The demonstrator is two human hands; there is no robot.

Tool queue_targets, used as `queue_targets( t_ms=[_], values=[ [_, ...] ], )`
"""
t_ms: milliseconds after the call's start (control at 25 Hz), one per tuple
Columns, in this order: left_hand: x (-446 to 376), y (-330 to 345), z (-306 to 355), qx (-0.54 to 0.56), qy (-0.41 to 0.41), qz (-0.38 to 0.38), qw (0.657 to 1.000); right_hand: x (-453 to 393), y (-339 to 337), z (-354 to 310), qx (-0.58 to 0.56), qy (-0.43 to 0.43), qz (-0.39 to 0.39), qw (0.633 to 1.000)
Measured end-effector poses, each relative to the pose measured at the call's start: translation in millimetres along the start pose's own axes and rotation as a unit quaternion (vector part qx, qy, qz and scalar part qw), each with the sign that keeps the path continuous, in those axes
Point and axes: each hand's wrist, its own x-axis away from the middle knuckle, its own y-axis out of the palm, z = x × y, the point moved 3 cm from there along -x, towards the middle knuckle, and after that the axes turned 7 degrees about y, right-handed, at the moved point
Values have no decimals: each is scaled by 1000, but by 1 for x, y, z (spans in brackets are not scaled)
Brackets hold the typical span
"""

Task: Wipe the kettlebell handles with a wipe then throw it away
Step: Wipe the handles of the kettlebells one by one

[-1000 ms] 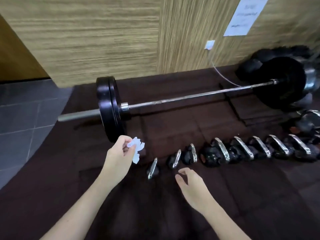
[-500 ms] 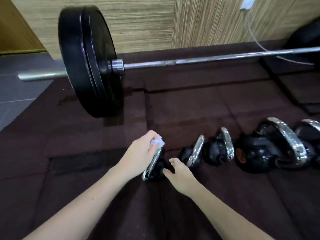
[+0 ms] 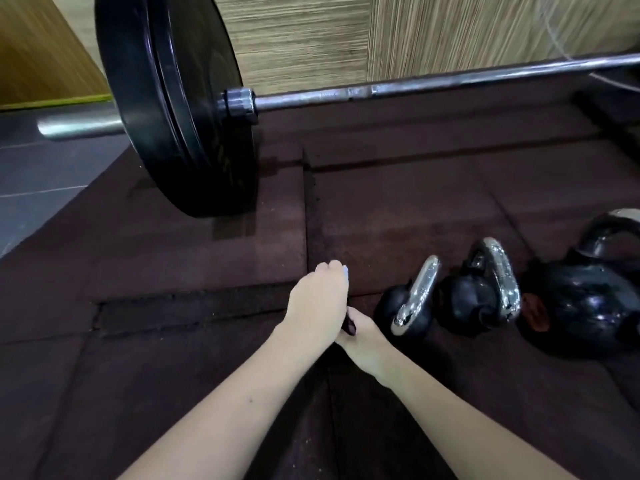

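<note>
A row of black kettlebells with chrome handles runs along the dark floor mat. My left hand (image 3: 320, 303) is closed over the handle of the leftmost, smallest kettlebell (image 3: 349, 325), which is almost wholly hidden; only a sliver of the white wipe (image 3: 344, 270) shows at my fingertips. My right hand (image 3: 365, 341) rests against that kettlebell's body from the right side. To its right stand a second small kettlebell (image 3: 410, 306), a larger one (image 3: 485, 296) and a big one (image 3: 581, 306).
A barbell (image 3: 415, 87) lies across the mat just beyond, its large black plate (image 3: 180, 109) standing to the upper left of my hands. A wood-grain wall lies behind it, and grey floor tiles (image 3: 41, 174) border the mat on the left.
My view has moved closer and lower. My left hand has slid with the wipe over the first kettlebell's handle, now covering it fully. My right hand has pressed in against its body.
</note>
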Motion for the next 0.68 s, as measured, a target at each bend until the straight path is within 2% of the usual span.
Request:
queue_targets(
  t_ms=[40, 120, 240, 360, 400, 440, 480, 560, 640, 680],
  values=[
    [7, 6, 1, -10, 0, 3, 1000, -2, 0, 1, 3, -1, -5, 1000],
    [37, 15, -10, -15, -53, 65, 996, -4, 0, 0, 8, -6, -14, 1000],
    [108, 18, -25, 131, -141, 116, 974, -8, 3, 3, 0, -12, -20, 1000],
    [124, 19, -13, 254, -191, 126, 940, -12, 3, 6, -20, -31, -18, 999],
    [119, 18, -10, 238, -200, 118, 943, -13, 3, 9, -27, -31, -22, 999],
    [111, 17, -8, 175, -188, 100, 961, -15, 3, 11, -31, -28, -25, 999],
    [98, 14, -7, 68, -172, 90, 979, -16, 4, 13, -30, -26, -25, 999],
    [56, 7, -5, -129, -134, 58, 981, -10, 4, 8, -17, -25, -22, 999],
    [6, -1, 4, -182, -117, -20, 976, -2, 2, -2, 8, -22, -21, 999],
    [-11, -4, 11, -175, -119, -74, 975, 1, 1, -5, 22, -18, -22, 999]
  ],
)
